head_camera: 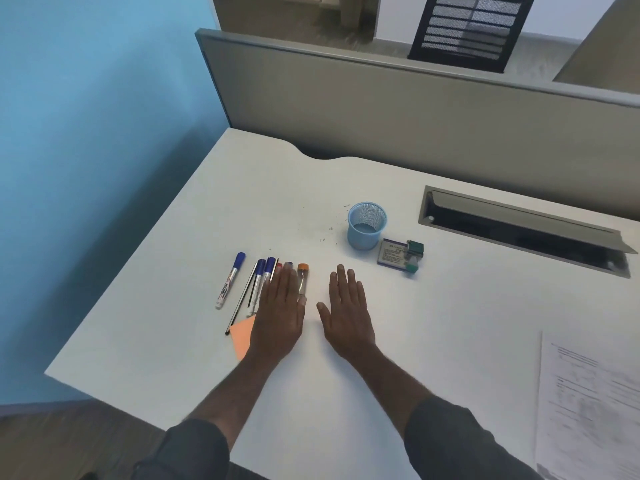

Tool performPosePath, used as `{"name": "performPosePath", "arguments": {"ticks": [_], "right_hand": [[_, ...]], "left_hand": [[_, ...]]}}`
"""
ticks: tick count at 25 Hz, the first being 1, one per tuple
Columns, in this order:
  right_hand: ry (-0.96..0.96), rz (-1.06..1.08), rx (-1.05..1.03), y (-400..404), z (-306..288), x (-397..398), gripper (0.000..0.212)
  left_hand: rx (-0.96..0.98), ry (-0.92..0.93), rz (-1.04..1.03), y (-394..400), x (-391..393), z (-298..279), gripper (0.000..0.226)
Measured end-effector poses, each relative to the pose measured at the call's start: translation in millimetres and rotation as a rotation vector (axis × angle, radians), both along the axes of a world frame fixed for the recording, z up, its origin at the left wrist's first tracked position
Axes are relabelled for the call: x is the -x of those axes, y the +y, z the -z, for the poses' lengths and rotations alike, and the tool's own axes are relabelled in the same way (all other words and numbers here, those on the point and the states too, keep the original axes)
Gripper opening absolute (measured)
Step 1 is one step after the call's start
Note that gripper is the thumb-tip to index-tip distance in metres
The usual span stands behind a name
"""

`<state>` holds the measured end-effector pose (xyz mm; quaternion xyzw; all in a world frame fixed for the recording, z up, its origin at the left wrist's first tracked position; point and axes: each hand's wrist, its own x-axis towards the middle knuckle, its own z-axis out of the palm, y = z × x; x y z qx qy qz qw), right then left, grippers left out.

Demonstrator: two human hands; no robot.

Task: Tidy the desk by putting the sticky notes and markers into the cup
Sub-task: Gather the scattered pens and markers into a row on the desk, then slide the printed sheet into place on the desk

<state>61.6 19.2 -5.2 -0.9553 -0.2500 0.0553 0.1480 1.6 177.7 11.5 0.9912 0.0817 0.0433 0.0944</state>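
**White desk, both hands flat beside the markers**

White desk [346, 393] fills the head view, with both hands laid palm down and fingers straight, holding nothing. The left hand [280, 317] lies over a row of markers [263, 275], covering some of them and part of an orange sticky note [241, 336] that shows at its outer edge. One blue-capped marker [230, 284] lies apart to the left of the row, and an orange-capped marker [302, 277] sits at the row's right end, just beside the left hand's fingers. A thin dark pencil [242, 299] lies slanted among them. The right hand [348, 313] rests on bare desk, near the left hand but not touching it.

Farther back stands a blue mesh cup [366, 226], upright, well apart from the markers. Just beside it to the right lies a small box [393, 254] with a green object touching its far side. Printed sheets [588, 410] lie at the right edge, and a cable tray [519, 230] is set into the desk behind.
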Motion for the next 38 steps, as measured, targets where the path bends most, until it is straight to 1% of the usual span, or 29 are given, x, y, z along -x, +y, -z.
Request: {"name": "performPosePath", "arguments": {"ticks": [4, 7, 11, 15, 22, 28, 33, 35, 38], "right_hand": [[0.002, -0.003, 0.095, -42.6, -13.7, 4.2, 0.071], [0.024, 0.035, 0.105, -71.8, -20.6, 9.3, 0.073], [0.049, 0.101, 0.109, -110.0, -24.6, 17.7, 0.07], [0.085, 0.156, 0.087, -151.3, -25.1, 28.5, 0.076], [0.088, 0.308, 0.084, -246.2, -22.2, 41.6, 0.07], [0.081, 0.412, 0.099, -308.2, -23.4, 54.5, 0.068], [0.082, 0.486, 0.108, -352.9, -18.9, 64.8, 0.067], [0.08, 0.521, 0.116, -370.9, -15.0, 67.9, 0.064], [0.094, 0.586, 0.189, -400.6, -6.2, 77.6, 0.056]], "left_hand": [[-0.005, 0.01, 0.015, -30.6, 7.5, -11.1, 0.06], [0.004, 0.027, 0.052, -58.9, 11.2, -13.8, 0.059], [0.036, 0.059, 0.104, -101.9, 13.7, -14.3, 0.058], [0.019, 0.071, 0.206, -143.7, 14.5, -11.1, 0.057], [0.032, 0.09, 0.34, -217.3, 7.3, -12.5, 0.057], [0.051, 0.116, 0.443, -277.9, 8.4, -8.0, 0.057], [0.128, 0.152, 0.493, -337.8, 9.6, -3.2, 0.06], [0.154, 0.165, 0.535, -364.1, 9.5, -0.1, 0.061], [0.17, 0.221, 0.618, -397.4, 13.7, 6.6, 0.067]]}}
